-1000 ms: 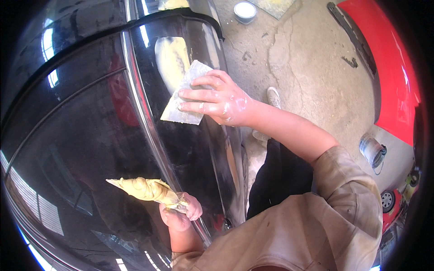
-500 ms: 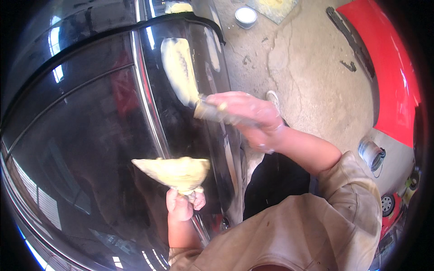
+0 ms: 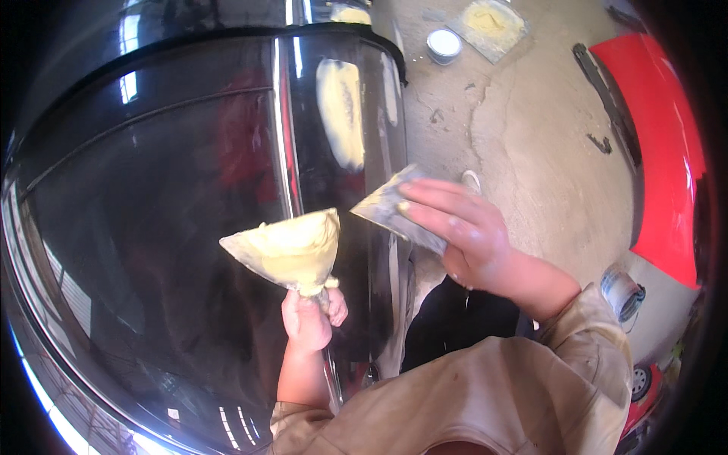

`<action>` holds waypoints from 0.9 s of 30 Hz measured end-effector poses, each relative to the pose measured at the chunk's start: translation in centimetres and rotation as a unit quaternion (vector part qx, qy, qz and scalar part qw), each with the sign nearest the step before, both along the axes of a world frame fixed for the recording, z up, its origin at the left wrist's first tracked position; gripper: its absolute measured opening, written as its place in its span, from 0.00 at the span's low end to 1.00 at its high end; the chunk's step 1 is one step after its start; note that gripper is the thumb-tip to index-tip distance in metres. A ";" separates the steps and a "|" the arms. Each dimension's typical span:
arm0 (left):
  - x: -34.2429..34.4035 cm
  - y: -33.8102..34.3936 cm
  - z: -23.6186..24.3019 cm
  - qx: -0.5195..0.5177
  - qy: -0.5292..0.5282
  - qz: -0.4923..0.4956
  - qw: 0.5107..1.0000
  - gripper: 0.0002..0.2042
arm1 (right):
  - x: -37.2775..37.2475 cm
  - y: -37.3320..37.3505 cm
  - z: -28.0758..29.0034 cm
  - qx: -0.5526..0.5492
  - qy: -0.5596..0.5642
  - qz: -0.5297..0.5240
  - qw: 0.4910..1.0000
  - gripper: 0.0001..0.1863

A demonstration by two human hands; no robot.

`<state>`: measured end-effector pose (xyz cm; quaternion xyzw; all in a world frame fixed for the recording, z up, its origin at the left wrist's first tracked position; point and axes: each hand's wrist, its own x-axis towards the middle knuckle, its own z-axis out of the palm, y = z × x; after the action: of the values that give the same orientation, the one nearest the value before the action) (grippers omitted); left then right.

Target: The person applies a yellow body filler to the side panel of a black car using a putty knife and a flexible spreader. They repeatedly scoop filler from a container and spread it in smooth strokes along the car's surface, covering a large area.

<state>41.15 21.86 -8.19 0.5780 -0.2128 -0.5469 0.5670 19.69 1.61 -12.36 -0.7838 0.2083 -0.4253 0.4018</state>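
My left hand [image 3: 309, 318] grips the handle of a wide putty knife [image 3: 284, 246], its blade heaped with pale yellow filler. My right hand [image 3: 466, 227] holds a flat, square-edged grey spreader [image 3: 398, 212], fingers laid along its face and thumb behind. Yellow filler smears the spreader's left edge. Both tools are above the black car body, apart from each other. Ahead of them, an oblong patch of yellow filler [image 3: 341, 114] lies on the black door panel [image 3: 307, 144], below a chrome strip that runs along the car.
On the concrete floor stand an open round tin [image 3: 444, 47] and a board [image 3: 500, 53] with yellow filler on it. A red body panel [image 3: 660, 152] lies at the right, beside a dark trim strip [image 3: 603, 95]. A clear bucket [image 3: 622, 296] is near my right elbow.
My right hand has drawn the spreader off the filler patch, back toward me and to the right, turning its face into view. The loaded putty knife has risen slightly. The view has shifted.
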 end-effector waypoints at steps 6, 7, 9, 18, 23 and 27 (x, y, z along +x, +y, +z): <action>-0.6 0.3 -1.1 0.040 -0.160 0.044 0.985 0.23 | 3.1 4.2 4.2 -0.164 -0.012 -0.092 0.982 0.23; -0.4 0.6 -1.0 0.047 -0.173 0.012 0.984 0.27 | 3.7 4.7 4.5 -0.148 -0.006 -0.091 0.985 0.24; -0.4 0.7 -1.2 0.040 -0.223 0.031 0.974 0.26 | 4.7 5.3 4.7 -0.124 0.018 -0.084 0.989 0.24; -0.6 -0.5 0.7 0.050 -0.247 0.061 0.966 0.23 | 4.4 5.0 3.7 -0.032 0.056 0.032 0.997 0.29; -0.1 -0.4 1.4 -0.020 -0.132 0.094 0.987 0.28 | 4.8 -1.3 -1.0 -0.029 -0.007 -0.058 0.998 0.38; 0.2 -0.2 0.9 -0.036 -0.104 0.070 0.992 0.28 | 9.3 -7.4 -6.0 -0.011 0.013 -0.146 0.989 0.33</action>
<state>41.40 21.64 -7.28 0.6242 -0.2490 -0.4351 0.5992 28.96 -5.76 -18.40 -0.7549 0.3204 -0.4716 0.3240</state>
